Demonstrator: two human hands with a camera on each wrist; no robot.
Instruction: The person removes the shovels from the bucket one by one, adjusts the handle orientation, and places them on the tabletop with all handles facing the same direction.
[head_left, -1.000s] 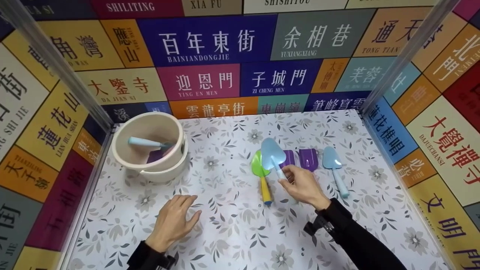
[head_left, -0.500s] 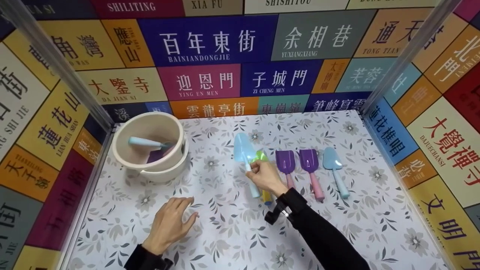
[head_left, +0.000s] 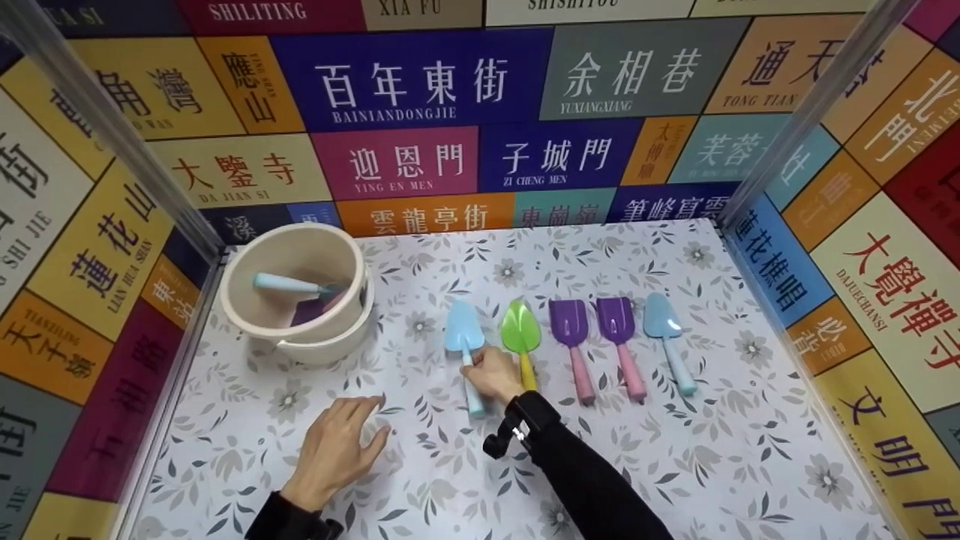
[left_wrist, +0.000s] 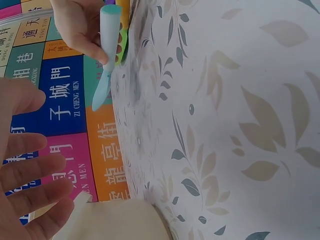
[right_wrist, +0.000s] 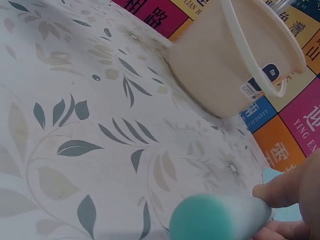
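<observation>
My right hand [head_left: 495, 373] pinches the handle of a light blue toy trowel [head_left: 465, 326], at the left end of a row on the table. In the right wrist view the handle's teal end [right_wrist: 202, 220] is close to the camera. Just right of that hand lies a green trowel [head_left: 520, 328] with a yellow handle, partly hidden by the hand. Two purple shovels [head_left: 569, 321] with pink handles and another light blue trowel [head_left: 663, 316] follow to the right. My left hand [head_left: 337, 450] holds nothing; its fingers are relaxed and spread in the left wrist view.
A cream bucket [head_left: 352, 341] stands at the back left of the flower-patterned table [head_left: 420, 480]. Inside it lie a tool with a light blue handle [head_left: 285, 283] and something purple [head_left: 306, 310]. Panels with lettering [head_left: 405, 161] wall the table at the back and sides.
My right hand has carried the light blue trowel leftward across the green one and down to the row's left end. The purple shovels have come into full view. The left hand has barely moved.
</observation>
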